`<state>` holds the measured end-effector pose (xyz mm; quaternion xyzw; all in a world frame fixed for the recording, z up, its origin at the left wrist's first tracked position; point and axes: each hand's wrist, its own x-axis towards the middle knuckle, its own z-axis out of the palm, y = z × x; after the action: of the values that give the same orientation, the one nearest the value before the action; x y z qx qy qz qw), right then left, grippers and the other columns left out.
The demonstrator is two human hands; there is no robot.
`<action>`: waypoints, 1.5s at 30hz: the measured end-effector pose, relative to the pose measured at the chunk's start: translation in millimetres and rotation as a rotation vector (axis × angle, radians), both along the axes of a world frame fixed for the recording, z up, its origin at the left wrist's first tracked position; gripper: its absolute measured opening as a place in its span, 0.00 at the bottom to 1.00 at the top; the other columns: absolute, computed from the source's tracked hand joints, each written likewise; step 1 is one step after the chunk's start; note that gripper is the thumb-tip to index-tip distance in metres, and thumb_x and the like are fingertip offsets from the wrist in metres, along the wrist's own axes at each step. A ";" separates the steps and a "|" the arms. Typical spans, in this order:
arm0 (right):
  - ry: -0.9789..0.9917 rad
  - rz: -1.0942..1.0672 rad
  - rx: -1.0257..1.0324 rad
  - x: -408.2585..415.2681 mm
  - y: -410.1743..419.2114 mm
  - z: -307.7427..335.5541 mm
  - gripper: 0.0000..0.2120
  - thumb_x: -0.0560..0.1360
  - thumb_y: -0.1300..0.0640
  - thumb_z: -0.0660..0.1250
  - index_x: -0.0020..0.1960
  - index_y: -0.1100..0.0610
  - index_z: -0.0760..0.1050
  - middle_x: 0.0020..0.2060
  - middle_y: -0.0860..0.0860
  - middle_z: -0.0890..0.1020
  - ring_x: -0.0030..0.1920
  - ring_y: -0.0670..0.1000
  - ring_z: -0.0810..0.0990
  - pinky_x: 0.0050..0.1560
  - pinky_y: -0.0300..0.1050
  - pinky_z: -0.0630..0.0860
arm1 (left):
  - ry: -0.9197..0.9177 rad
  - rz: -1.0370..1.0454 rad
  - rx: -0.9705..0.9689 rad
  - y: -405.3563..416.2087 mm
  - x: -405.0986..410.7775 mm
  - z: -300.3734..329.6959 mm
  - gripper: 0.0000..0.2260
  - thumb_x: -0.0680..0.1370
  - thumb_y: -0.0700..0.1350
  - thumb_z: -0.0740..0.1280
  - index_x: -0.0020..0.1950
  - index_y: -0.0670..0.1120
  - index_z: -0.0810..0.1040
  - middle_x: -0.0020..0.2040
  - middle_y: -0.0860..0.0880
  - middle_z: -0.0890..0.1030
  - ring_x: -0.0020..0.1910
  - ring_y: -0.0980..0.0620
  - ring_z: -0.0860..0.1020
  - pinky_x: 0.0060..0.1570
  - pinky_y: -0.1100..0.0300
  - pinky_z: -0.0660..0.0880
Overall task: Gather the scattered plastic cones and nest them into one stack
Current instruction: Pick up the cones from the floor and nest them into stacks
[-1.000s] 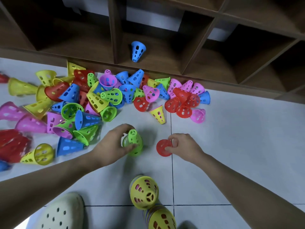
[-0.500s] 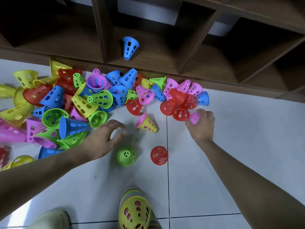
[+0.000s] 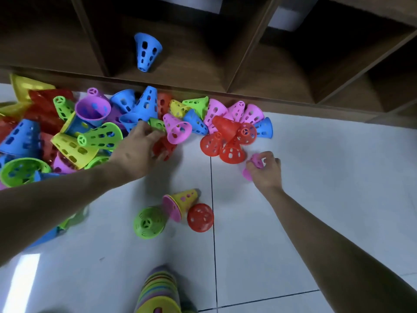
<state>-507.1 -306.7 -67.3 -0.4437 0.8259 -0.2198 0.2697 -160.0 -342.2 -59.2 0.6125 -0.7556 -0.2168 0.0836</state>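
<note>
On the floor (image 3: pixel 316 199), the right hand (image 3: pixel 265 169) grips a pink cone (image 3: pixel 253 164); the left hand (image 3: pixel 137 147) closes on a red cone (image 3: pixel 163 146); nesting seems next.

White tiled floor (image 3: pixel 316 199), scattered plastic cones (image 3: pixel 94 136), blue cone (image 3: pixel 146 50) on wooden shelf (image 3: pixel 191 71)

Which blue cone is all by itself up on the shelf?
The blue cone standing alone in the wooden shelf's compartment. Every other blue one sits down on the floor in the pile.
</note>
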 end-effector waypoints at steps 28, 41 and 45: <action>-0.321 0.035 0.233 5.9 55.6 5.8 0.11 0.75 0.48 0.72 0.52 0.53 0.79 0.48 0.50 0.84 0.48 0.50 0.82 0.45 0.44 0.74 | -0.268 0.058 0.471 17.8 -22.8 4.9 0.40 0.66 0.77 0.64 0.69 0.53 0.71 0.55 0.46 0.79 0.53 0.45 0.78 0.49 0.54 0.75; -0.730 0.055 0.194 64.0 84.9 36.3 0.09 0.75 0.52 0.71 0.54 0.53 0.79 0.53 0.57 0.84 0.51 0.54 0.83 0.59 0.52 0.78 | 0.401 0.219 0.475 103.5 30.1 42.6 0.25 0.64 0.63 0.74 0.57 0.54 0.76 0.48 0.55 0.82 0.46 0.55 0.80 0.44 0.59 0.73; -0.651 0.255 0.066 75.5 104.2 42.0 0.14 0.72 0.56 0.72 0.56 0.46 0.77 0.52 0.51 0.84 0.53 0.53 0.83 0.54 0.49 0.81 | 0.531 0.148 0.330 127.9 33.4 50.1 0.21 0.67 0.48 0.80 0.57 0.54 0.76 0.47 0.54 0.82 0.44 0.56 0.80 0.41 0.65 0.75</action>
<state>-431.6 -202.5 -25.3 -0.4408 0.6413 -0.2875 0.5584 -126.6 -214.4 -9.1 0.5931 -0.6153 -0.4820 0.1931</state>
